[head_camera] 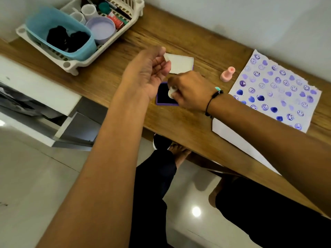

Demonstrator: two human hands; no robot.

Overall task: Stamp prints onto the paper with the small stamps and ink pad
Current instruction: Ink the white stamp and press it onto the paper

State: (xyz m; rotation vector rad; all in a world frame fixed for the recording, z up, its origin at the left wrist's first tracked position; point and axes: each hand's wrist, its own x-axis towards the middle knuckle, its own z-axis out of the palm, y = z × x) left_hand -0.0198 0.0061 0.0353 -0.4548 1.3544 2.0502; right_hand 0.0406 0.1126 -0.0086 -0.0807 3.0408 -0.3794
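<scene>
A purple-framed ink pad (163, 97) lies open on the wooden desk, its dark pad showing. My right hand (189, 90) grips a small white stamp (172, 92) and holds it down against the pad. My left hand (148, 72) hovers above the pad's left side, pinching the corner of the pad's white lid (180, 62), which stands tilted up behind it. A pink stamp (227, 74) stands upright on the desk to the right. The white paper (275, 90), covered with purple smiley and heart prints, lies at the far right.
A white plastic basket (71, 66) at the back left holds a blue tub (59, 33), a lilac lid and small cups. The desk's front edge (206, 153) runs diagonally; my legs and the floor show below it. A wall stands behind the desk.
</scene>
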